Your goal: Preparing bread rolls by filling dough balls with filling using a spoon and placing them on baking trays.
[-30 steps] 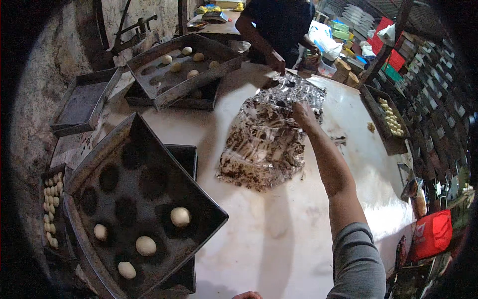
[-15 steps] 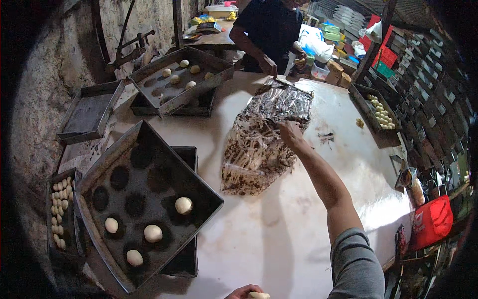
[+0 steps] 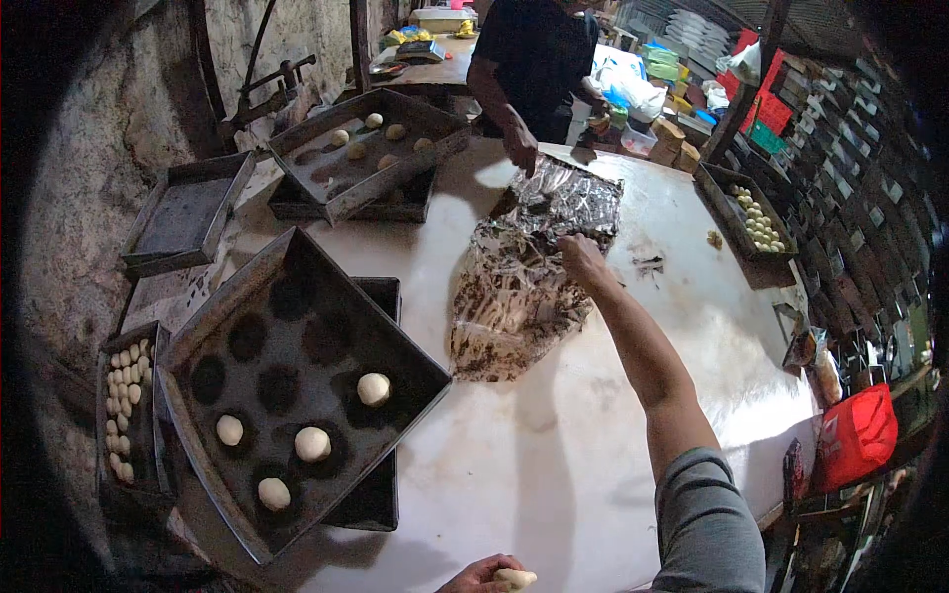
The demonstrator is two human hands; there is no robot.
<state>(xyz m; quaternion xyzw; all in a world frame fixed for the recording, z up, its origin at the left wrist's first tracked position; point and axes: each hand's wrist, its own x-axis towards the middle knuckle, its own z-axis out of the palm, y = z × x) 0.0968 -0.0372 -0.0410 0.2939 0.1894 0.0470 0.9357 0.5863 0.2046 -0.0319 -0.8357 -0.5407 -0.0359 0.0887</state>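
At the lower edge my left hand [image 3: 474, 576] is closed round a pale piece of dough [image 3: 515, 579]. My right arm stretches far forward. My right hand [image 3: 585, 259], fingers drawn together, is over the right side of a clear plastic sheet [image 3: 524, 306] smeared with dark brown paste. Whatever its fingertips hold is hidden. Across the table, a person in dark clothes has a hand [image 3: 521, 150] at the sheet's far end. To the left, a large dark baking tray [image 3: 282, 385] holds several round dough balls [image 3: 312, 445], set apart.
Beneath that tray lies another tray [image 3: 381, 504]. Further trays stand at far left, one with dough balls [image 3: 374, 121], one bare [image 3: 183, 212]. Small dough pieces fill trays at the left edge [image 3: 124, 395] and far right [image 3: 759, 222]. A red bag [image 3: 860, 430] hangs at right.
My left hand has risen slightly, bringing more of the dough into view. My right hand stays over the sheet, its fingers shifted a little. The other person's hand has moved slightly left.
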